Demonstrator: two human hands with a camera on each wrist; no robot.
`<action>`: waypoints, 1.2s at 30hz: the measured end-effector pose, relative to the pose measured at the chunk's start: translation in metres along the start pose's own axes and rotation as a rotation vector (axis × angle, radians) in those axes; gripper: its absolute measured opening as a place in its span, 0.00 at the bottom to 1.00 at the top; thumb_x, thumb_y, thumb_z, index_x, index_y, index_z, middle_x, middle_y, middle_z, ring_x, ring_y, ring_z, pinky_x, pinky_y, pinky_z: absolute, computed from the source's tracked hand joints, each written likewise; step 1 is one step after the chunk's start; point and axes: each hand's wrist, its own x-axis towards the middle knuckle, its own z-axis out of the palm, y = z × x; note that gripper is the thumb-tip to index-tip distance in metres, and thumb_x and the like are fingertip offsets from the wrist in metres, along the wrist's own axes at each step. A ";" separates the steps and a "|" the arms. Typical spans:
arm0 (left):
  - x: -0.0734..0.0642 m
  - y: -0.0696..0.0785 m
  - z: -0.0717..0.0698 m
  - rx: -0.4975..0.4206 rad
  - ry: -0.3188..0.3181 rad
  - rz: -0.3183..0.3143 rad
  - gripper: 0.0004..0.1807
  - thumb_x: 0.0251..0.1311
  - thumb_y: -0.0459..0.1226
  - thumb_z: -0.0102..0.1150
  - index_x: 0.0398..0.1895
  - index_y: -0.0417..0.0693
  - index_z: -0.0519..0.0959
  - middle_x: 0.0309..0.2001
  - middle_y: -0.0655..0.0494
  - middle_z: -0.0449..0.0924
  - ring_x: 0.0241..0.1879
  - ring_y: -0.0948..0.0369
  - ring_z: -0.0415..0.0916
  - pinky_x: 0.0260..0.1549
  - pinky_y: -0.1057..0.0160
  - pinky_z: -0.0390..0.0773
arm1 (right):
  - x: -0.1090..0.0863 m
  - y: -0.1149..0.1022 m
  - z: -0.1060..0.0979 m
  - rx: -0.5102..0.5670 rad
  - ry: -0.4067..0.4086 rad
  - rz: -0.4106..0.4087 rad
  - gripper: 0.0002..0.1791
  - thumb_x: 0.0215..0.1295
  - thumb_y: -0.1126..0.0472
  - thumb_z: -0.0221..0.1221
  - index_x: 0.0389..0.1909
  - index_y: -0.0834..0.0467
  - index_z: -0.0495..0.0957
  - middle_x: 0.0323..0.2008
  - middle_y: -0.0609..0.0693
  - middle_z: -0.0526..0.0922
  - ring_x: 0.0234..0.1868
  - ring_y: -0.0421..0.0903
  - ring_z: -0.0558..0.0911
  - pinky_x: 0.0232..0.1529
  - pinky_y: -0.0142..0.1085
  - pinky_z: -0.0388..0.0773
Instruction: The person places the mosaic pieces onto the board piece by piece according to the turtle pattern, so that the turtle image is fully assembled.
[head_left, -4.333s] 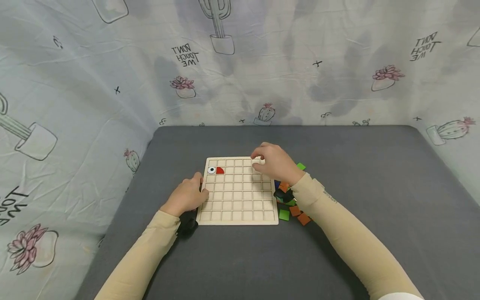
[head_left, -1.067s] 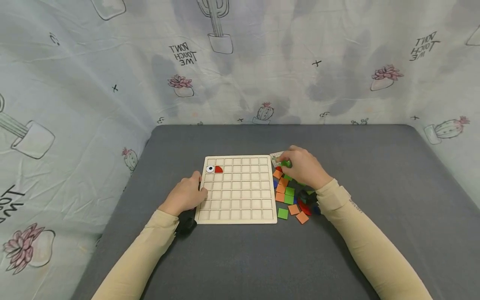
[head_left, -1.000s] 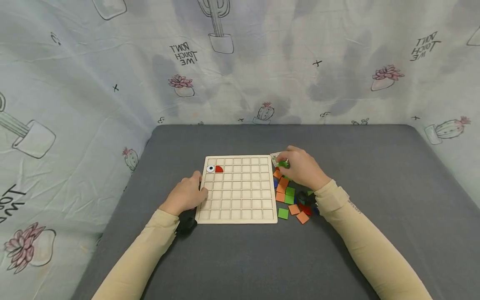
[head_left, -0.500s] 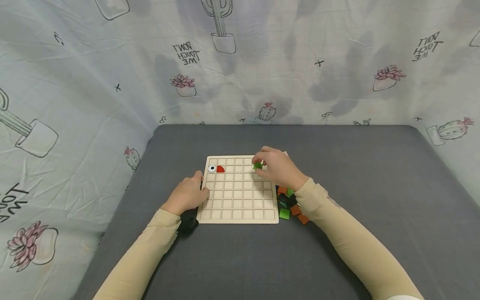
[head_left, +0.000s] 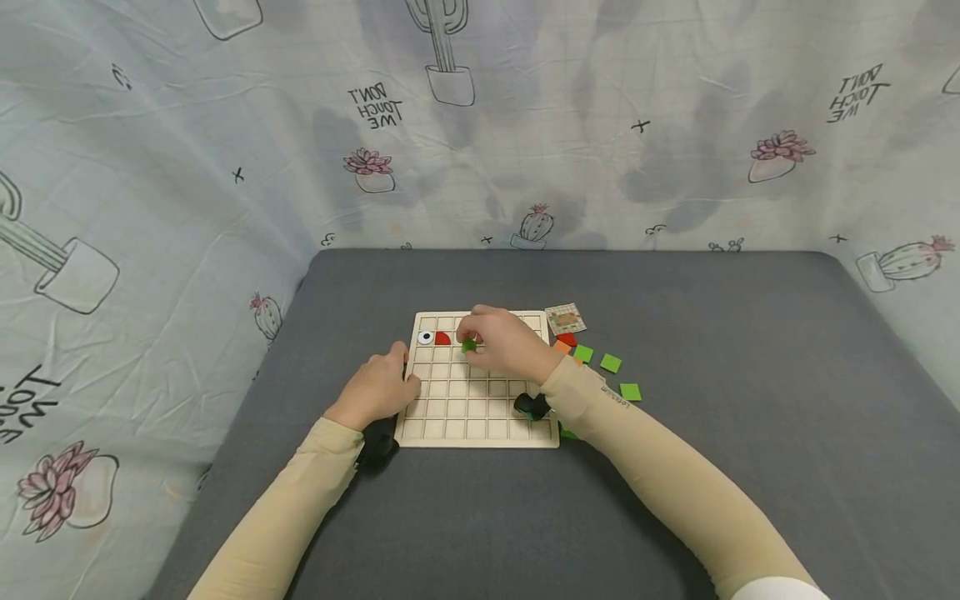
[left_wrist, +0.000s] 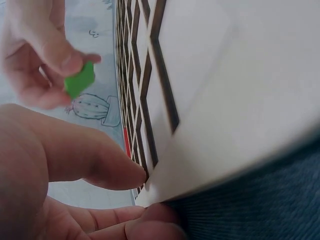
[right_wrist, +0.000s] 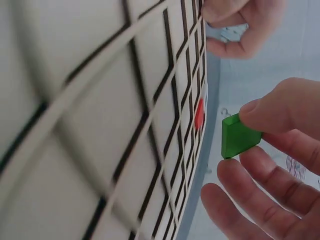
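Observation:
My right hand (head_left: 504, 340) pinches a green square tile (right_wrist: 240, 137) between thumb and fingertips, held above the upper rows of a pale wooden grid board (head_left: 457, 408). At the board's left edge, my left hand (head_left: 375, 386) grips the rim, thumb on top and fingers along the side, as the left wrist view shows. In the second row lie a white piece with a black-centred eye (head_left: 426, 337) and, right beside it, a red quarter-round piece (head_left: 442, 338). The tile hangs to the right of the red piece in the head view.
Green tiles (head_left: 611, 363), an orange tile (head_left: 562, 347) and a red piece (head_left: 567, 339) lie right of the board, partly hidden by the right forearm. A small printed card (head_left: 565, 318) lies by the upper right corner. Grey cloth (head_left: 712, 333) covers the table; a patterned curtain hangs behind.
My right hand picked a green tile from the pile at the right and carried it left over the board, near the red piece. The left hand has stayed at the board's edge.

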 end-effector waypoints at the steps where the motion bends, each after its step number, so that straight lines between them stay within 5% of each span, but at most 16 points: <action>1: 0.000 0.000 0.000 0.003 0.000 -0.001 0.19 0.67 0.40 0.50 0.56 0.37 0.68 0.26 0.46 0.74 0.20 0.54 0.72 0.20 0.58 0.67 | 0.003 -0.002 0.002 0.002 -0.005 -0.011 0.08 0.64 0.66 0.67 0.44 0.59 0.86 0.40 0.50 0.82 0.40 0.47 0.81 0.44 0.38 0.78; 12: 0.000 0.002 -0.003 0.012 -0.011 0.008 0.19 0.69 0.39 0.51 0.57 0.37 0.69 0.26 0.45 0.75 0.20 0.52 0.73 0.19 0.58 0.68 | 0.034 -0.020 0.021 -0.010 -0.046 -0.094 0.07 0.67 0.65 0.66 0.44 0.59 0.85 0.40 0.51 0.82 0.37 0.44 0.77 0.43 0.36 0.76; 18: 0.001 0.004 -0.004 0.022 -0.012 0.006 0.21 0.69 0.40 0.51 0.58 0.36 0.69 0.29 0.44 0.77 0.23 0.51 0.75 0.22 0.56 0.70 | 0.047 -0.022 0.030 -0.009 -0.082 -0.070 0.07 0.66 0.67 0.66 0.44 0.59 0.85 0.41 0.51 0.82 0.37 0.45 0.77 0.45 0.37 0.77; 36: 0.002 0.003 -0.008 0.035 -0.029 0.003 0.24 0.68 0.40 0.52 0.62 0.34 0.68 0.34 0.40 0.79 0.26 0.49 0.76 0.26 0.53 0.73 | 0.057 -0.027 0.035 -0.024 -0.129 -0.048 0.07 0.68 0.66 0.65 0.46 0.58 0.85 0.45 0.53 0.83 0.40 0.46 0.80 0.46 0.38 0.79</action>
